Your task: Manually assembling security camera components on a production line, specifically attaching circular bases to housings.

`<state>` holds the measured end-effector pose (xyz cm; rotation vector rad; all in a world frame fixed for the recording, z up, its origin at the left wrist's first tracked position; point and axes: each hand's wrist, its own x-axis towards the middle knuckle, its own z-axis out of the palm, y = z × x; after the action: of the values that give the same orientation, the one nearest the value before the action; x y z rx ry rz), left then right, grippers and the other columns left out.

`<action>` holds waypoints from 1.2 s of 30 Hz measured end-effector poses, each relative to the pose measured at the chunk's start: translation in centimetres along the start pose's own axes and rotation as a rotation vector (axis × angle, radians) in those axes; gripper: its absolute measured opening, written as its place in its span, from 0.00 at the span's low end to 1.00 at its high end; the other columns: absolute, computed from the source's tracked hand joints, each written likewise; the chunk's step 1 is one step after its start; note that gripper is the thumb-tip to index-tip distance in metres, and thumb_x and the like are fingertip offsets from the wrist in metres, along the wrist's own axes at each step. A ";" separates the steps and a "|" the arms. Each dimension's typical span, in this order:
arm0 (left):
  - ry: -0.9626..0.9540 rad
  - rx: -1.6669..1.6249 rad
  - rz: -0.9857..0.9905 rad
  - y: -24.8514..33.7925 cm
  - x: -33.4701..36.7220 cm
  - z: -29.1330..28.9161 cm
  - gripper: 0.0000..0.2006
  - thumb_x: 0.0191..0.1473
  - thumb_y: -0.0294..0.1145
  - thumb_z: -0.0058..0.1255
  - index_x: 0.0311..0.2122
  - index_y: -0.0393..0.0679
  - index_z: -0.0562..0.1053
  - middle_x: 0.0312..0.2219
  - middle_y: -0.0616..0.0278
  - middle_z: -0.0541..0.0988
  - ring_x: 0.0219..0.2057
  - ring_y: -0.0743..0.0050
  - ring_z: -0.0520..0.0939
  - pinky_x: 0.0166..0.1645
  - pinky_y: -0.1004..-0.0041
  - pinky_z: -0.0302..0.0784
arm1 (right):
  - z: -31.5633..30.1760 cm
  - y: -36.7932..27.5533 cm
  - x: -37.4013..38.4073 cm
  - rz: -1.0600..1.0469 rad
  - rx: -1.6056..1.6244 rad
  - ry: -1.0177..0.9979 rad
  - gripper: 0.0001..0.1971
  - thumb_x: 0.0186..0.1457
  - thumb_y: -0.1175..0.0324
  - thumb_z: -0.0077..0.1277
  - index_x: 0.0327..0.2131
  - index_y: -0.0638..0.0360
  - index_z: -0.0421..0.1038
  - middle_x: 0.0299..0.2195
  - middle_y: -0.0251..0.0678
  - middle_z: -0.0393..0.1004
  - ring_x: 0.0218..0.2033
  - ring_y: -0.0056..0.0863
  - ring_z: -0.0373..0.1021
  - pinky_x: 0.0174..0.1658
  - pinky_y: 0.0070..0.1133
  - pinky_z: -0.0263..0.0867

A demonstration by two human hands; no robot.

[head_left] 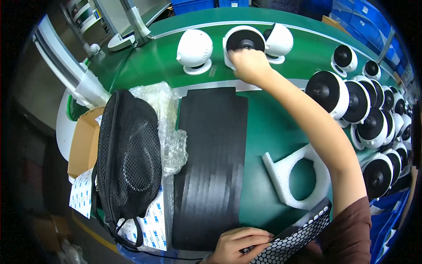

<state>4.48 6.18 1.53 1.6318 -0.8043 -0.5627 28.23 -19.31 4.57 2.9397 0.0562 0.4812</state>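
My right hand (pixel 250 64) reaches far forward with fingers curled against the black front of a white, ball-shaped device (pixel 229 42), which looks like a small desk fan. What the fingertips grip there is hidden. Near the lower edge, my left hand (pixel 241 245) pinches the rim of a black sheet with white honeycomb spots (pixel 288 240). Just above that sheet, a white foam piece with a round hole (pixel 281 176) lies on the green bench. A long black mat (pixel 211 163) stretches between my left hand and the far side.
Two similar devices flank the reached one, a left one (pixel 194 49) and a right one (pixel 280 42). Several more (pixel 327 94) crowd the right side. At left are a black mesh bag (pixel 129 158), bubble wrap (pixel 169 141) and an open cardboard box (pixel 83 143). Blue crates (pixel 365 26) stand behind.
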 end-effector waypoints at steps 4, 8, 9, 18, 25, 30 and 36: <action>-0.019 -0.013 -0.073 0.6 0.4 0.1 0.04 0.40 0.21 0.55 0.26 0.36 0.75 0.25 0.56 0.77 0.24 0.67 0.78 0.28 0.76 0.72 | 2.4 -3.0 3.8 0.043 0.444 0.568 0.43 0.37 0.63 0.59 0.56 0.55 0.45 0.52 0.54 0.54 0.50 0.52 0.58 0.47 0.34 0.63; 0.010 -0.035 -0.088 0.2 0.4 0.3 0.03 0.43 0.20 0.54 0.27 0.36 0.74 0.23 0.61 0.76 0.22 0.77 0.75 0.27 0.80 0.69 | 4.0 -4.1 6.3 0.246 0.467 0.404 0.56 0.25 0.62 0.67 0.58 0.52 0.39 0.55 0.59 0.43 0.54 0.59 0.47 0.53 0.39 0.56; -0.011 -0.031 -0.078 -0.4 0.5 0.3 0.03 0.43 0.20 0.54 0.27 0.36 0.74 0.23 0.61 0.76 0.22 0.77 0.75 0.27 0.80 0.69 | 4.7 -3.3 6.5 0.236 0.478 0.452 0.55 0.24 0.63 0.68 0.57 0.53 0.41 0.55 0.58 0.44 0.53 0.57 0.48 0.53 0.38 0.56; 0.013 -0.031 0.011 -1.0 0.1 0.1 0.07 0.35 0.15 0.53 0.26 0.30 0.75 0.27 0.47 0.78 0.28 0.64 0.80 0.35 0.73 0.75 | -6.7 -2.6 -2.6 0.214 0.948 0.180 0.52 0.24 0.43 0.59 0.51 0.67 0.50 0.43 0.59 0.63 0.45 0.50 0.63 0.48 0.33 0.61; -0.118 -0.059 0.419 2.1 -1.2 0.4 0.10 0.30 0.16 0.56 0.26 0.33 0.76 0.17 0.54 0.77 0.15 0.70 0.77 0.20 0.79 0.67 | -15.5 1.3 -17.5 0.417 1.434 -0.512 0.26 0.43 0.51 0.52 0.43 0.58 0.67 0.38 0.36 0.70 0.35 0.25 0.68 0.37 0.19 0.64; -0.227 -0.161 0.497 4.2 -1.4 2.7 0.10 0.33 0.16 0.56 0.27 0.34 0.77 0.15 0.57 0.76 0.12 0.76 0.74 0.16 0.81 0.63 | -11.9 4.0 -23.1 0.661 1.382 -0.443 0.24 0.47 0.50 0.46 0.40 0.61 0.68 0.36 0.37 0.71 0.34 0.22 0.70 0.40 0.18 0.64; -0.006 0.076 0.298 3.2 -0.1 5.3 0.06 0.38 0.18 0.54 0.27 0.33 0.76 0.18 0.56 0.78 0.16 0.76 0.76 0.20 0.81 0.67 | -11.6 2.8 -23.1 0.177 0.638 -0.404 0.33 0.54 0.42 0.31 0.46 0.65 0.64 0.36 0.48 0.68 0.41 0.37 0.64 0.46 0.26 0.56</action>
<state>-0.15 2.59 3.52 1.5423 -1.0617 -0.3295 2.64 -21.77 8.59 3.6223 -0.1252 -0.1634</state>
